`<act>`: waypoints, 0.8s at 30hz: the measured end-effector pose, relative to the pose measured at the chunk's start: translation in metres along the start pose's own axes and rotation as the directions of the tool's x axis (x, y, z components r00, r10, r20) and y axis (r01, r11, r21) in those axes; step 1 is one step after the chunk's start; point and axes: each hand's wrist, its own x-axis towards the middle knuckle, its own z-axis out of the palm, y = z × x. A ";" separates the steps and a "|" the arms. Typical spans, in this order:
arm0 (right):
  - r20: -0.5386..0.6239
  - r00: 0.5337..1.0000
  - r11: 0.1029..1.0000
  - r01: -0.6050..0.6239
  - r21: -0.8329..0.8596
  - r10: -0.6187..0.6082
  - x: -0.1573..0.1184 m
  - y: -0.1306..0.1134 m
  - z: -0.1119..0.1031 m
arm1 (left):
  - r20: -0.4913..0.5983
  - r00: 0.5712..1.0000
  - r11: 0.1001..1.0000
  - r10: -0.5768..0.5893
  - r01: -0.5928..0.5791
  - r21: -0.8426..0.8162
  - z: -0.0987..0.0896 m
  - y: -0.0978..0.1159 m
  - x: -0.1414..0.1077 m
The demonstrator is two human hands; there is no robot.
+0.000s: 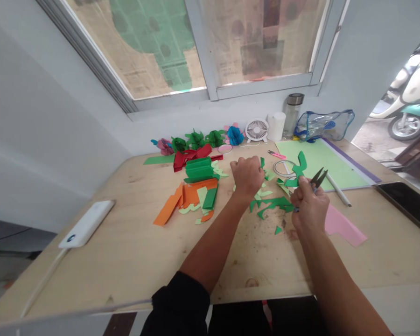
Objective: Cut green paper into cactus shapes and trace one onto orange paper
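My right hand [311, 205] is closed around a pair of scissors [319, 177], whose dark blades point up and away. Between its thumb and fingers it also pinches a curved green paper cut-out [300, 163]. My left hand [247, 176] is a fist above the middle of the table. A small piece of green paper [262, 162] pokes out at its right side; the fingertips are mostly hidden. Below and between the hands lie green paper scraps [273, 202], light-green bits and one small green triangle [278, 230].
Left of my hands lie folded green paper [199, 169], orange paper [170, 205] and red paper [196, 156]. Paper turtles [196, 139], a small fan [256, 129] and a bottle [293, 116] line the wall. A pen [339, 189], pink paper [345, 226] and a phone [408, 203] are at right.
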 end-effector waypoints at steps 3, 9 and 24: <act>-0.026 0.999 0.999 0.032 -0.003 -0.032 0.003 -0.002 -0.002 | 0.022 0.991 0.989 0.132 -0.130 -0.069 -0.001 0.012 -0.021; -0.045 0.991 0.992 0.122 -0.042 -0.124 0.007 -0.003 -0.003 | 0.287 0.898 0.929 0.333 -0.260 -0.264 0.017 0.012 -0.033; -0.036 0.994 0.994 0.103 -0.038 -0.104 0.006 0.000 -0.003 | 0.388 0.796 0.885 0.465 -0.431 -0.176 0.048 0.022 0.010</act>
